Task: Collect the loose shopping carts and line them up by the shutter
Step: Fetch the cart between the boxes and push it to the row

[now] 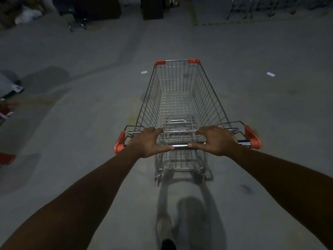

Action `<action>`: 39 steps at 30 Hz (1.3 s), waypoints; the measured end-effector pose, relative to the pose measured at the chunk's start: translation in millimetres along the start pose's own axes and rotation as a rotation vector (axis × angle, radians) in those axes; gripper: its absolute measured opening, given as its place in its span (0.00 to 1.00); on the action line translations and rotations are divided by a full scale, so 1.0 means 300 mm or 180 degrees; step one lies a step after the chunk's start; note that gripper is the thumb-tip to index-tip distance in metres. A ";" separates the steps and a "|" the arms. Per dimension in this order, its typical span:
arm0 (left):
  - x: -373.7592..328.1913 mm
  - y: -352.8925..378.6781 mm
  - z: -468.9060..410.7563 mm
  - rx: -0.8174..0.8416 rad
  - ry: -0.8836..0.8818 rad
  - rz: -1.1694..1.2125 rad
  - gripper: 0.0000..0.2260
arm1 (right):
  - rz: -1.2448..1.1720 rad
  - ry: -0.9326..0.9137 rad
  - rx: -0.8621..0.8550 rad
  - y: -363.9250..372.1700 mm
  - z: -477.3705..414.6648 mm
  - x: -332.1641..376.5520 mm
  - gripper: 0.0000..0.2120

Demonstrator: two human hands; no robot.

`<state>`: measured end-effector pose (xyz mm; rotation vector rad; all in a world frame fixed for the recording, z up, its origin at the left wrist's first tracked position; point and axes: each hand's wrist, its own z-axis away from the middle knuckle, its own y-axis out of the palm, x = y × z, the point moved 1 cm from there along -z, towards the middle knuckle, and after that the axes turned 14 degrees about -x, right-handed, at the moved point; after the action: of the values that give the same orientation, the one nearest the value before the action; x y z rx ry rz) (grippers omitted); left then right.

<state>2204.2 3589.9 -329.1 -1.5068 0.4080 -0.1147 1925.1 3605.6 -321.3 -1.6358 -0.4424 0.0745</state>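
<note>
A wire shopping cart with orange corner caps stands straight ahead of me on a grey concrete floor, its basket holding nothing. My left hand grips the metal handle bar left of centre, thumb under the bar. My right hand grips the same bar right of centre. Both arms are stretched out. Far off at the top right stand more metal carts, dim and blurred.
Dark boxes and bags line the far wall at the top. A yellow-black striped strip lies on the floor ahead. Paper scraps lie right of the cart. Red and white objects sit at the left edge. My shoe shows below.
</note>
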 end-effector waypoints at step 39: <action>0.262 -0.055 -2.924 0.0170 0.0842 0.0232 0.50 | 0.0156 0.0983 -0.0220 0.005 -2.229 -1.468 0.48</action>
<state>1989.7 2735.5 -337.6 -1.4264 0.6661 -0.2671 1724.5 2830.6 -333.7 -1.6912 -0.1696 -0.1571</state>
